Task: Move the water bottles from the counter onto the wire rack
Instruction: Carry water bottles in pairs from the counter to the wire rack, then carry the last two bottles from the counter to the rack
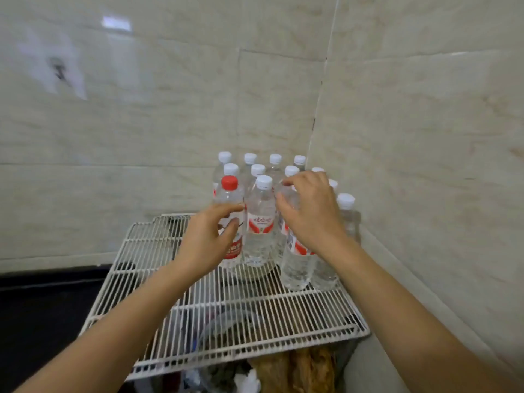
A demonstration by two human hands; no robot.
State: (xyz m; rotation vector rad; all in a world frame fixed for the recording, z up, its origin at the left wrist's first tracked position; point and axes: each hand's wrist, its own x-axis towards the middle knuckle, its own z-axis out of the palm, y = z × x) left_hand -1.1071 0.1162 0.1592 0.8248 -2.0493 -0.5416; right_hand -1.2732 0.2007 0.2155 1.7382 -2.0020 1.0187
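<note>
Wire rack (226, 307): white coated metal, thin parallel bars w/ cross ribs, rounded corners, set level against the wall corner.

Water bottles (275, 168): approx. a dozen, clear ribbed plastic, cylindrical, upright, packed in rows on the rack's far right portion, tight to the corner. Caps white and round. Exception: red-cap bottle (230, 194), front left of the group, red label.

Left hand (207, 239): fingers curved in front of the red-cap bottle. Contact unclear, so grip can't be confirmed.

Right hand (309, 214): fingers and thumb curled over the top of the front-right bottle (297, 265), gripping it. Its base is on the bars.

Walls (411, 137): glossy beige marbled tile. Dark counter (42, 307) at left. Crumpled clutter below the rack, not identifiable.
</note>
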